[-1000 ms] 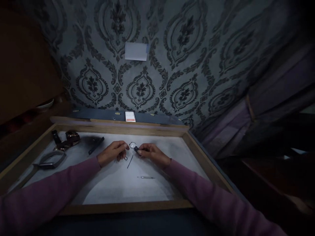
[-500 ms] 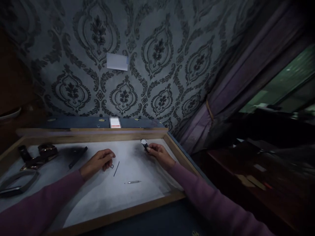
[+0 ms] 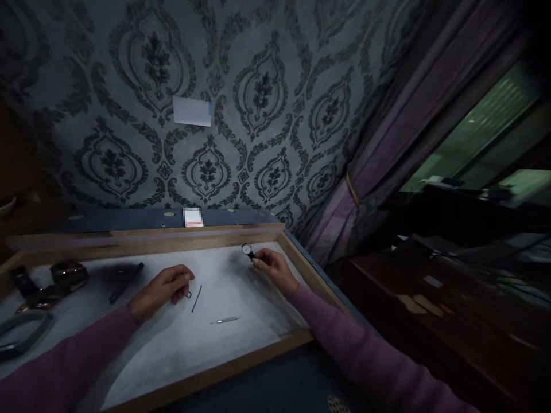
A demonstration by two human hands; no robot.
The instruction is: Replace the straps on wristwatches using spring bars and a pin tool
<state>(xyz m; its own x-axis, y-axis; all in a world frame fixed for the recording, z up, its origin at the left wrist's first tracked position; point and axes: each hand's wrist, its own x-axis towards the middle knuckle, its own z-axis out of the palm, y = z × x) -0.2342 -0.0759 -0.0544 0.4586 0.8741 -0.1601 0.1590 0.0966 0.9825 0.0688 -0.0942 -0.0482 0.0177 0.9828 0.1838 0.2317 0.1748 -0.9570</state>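
Observation:
My right hand (image 3: 276, 272) is closed on a wristwatch (image 3: 247, 249) with a pale round dial and dark strap, held above the far right part of the white-lined tray (image 3: 253, 340). The dial faces up, and the strap runs back into my thumb and fingers. My left hand (image 3: 163, 289) hovers at the middle of the tray with its fingers curled together. A small dark loop (image 3: 188, 295) shows at its fingertips; whether they grip it cannot be seen. Beside it lies a thin dark strip (image 3: 197, 299). Nearer the front edge is a slim metal pen-like tool (image 3: 225, 320).
At the tray's left lie a dark strap (image 3: 126, 283), a bulky dark watch (image 3: 69, 274) and a looped grey band (image 3: 26, 337). A small white box (image 3: 193, 217) stands on the blue ledge behind. A purple curtain (image 3: 331, 212) hangs to the right.
The whole view has shifted slightly, so the scene sits further left. The right hand keeps hold of the wristwatch, its dial tilted a little differently. The left hand keeps its curled pose.

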